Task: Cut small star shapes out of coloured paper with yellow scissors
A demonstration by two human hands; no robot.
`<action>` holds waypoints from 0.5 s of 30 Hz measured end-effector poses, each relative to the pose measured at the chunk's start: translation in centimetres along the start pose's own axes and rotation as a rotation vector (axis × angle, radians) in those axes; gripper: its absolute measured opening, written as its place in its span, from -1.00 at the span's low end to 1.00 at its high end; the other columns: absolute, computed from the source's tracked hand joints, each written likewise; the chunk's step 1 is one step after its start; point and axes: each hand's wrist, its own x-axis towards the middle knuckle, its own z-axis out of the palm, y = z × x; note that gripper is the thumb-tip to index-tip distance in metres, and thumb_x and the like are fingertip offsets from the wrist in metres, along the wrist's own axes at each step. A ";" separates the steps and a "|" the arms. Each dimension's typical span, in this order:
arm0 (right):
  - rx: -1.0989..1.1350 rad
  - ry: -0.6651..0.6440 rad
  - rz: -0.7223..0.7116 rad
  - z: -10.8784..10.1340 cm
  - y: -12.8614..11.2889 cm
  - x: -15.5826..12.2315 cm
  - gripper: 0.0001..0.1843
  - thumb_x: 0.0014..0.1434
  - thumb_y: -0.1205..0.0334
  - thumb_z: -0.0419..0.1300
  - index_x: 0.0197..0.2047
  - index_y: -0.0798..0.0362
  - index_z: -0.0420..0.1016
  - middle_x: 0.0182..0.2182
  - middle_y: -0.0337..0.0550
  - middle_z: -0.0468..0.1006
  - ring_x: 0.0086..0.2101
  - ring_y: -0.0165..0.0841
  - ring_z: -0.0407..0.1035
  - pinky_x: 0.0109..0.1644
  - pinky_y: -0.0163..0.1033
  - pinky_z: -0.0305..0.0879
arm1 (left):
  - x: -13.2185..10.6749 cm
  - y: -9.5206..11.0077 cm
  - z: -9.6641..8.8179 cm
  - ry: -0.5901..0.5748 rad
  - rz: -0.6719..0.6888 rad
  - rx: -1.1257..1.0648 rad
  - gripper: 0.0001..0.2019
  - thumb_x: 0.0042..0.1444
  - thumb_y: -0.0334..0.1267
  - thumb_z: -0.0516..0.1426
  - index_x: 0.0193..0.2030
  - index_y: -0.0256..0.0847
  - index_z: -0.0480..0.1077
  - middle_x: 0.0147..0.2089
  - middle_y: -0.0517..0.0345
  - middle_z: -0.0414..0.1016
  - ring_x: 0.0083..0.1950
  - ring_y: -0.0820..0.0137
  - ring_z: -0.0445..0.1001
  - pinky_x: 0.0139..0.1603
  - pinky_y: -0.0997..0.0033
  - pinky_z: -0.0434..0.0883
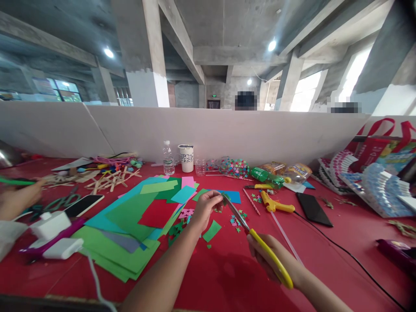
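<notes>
My left hand pinches a small piece of green paper between thumb and fingers above the red table. A pair of scissors with yellow handles is gripped in my right hand. Its blades point up and left, their tips at the green paper; how far apart they are I cannot tell. Below my left hand lies a green paper strip. Green star cutouts and pink ones are heaped to its left, with more mixed stars under the blades.
Coloured paper sheets spread on the left, near a phone and a power strip. Another person's hand is at far left. A yellow glue gun with a trailing cord lies right. Bottles and a cup stand behind.
</notes>
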 end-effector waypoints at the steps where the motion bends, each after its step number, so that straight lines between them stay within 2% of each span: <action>1: -0.001 -0.005 -0.010 0.0 0.0 0.0 -0.43 0.05 -0.37 0.02 -0.51 0.03 0.21 -0.79 -0.49 0.07 -0.80 -0.59 -0.05 -0.79 -0.48 -0.12 | 0.0 0.0 0.0 0.000 0.001 0.003 -0.89 -0.06 -0.27 0.19 -0.46 -0.27 0.41 -0.55 0.19 0.43 -0.55 0.51 0.34 -0.47 0.50 0.26; 7: -0.003 -0.026 -0.057 -0.2 0.0 0.2 -0.43 0.07 -0.35 0.01 -0.51 0.03 0.22 -0.83 -0.50 0.05 -0.81 -0.59 -0.07 -0.78 -0.48 -0.10 | 0.0 0.1 -0.1 -0.004 0.008 0.017 -0.89 -0.05 -0.26 0.18 -0.46 -0.27 0.41 -0.55 0.19 0.42 -0.54 0.50 0.33 -0.47 0.49 0.26; 15: 0.016 -0.047 -0.005 -0.1 -0.2 0.1 -0.43 0.06 -0.36 0.02 -0.47 0.04 0.27 -0.79 -0.49 0.10 -0.81 -0.60 -0.04 -0.79 -0.49 -0.10 | 0.1 0.3 -0.1 0.015 0.025 0.031 -0.89 -0.05 -0.27 0.18 -0.47 -0.26 0.38 -0.58 0.22 0.40 -0.54 0.51 0.31 -0.48 0.52 0.24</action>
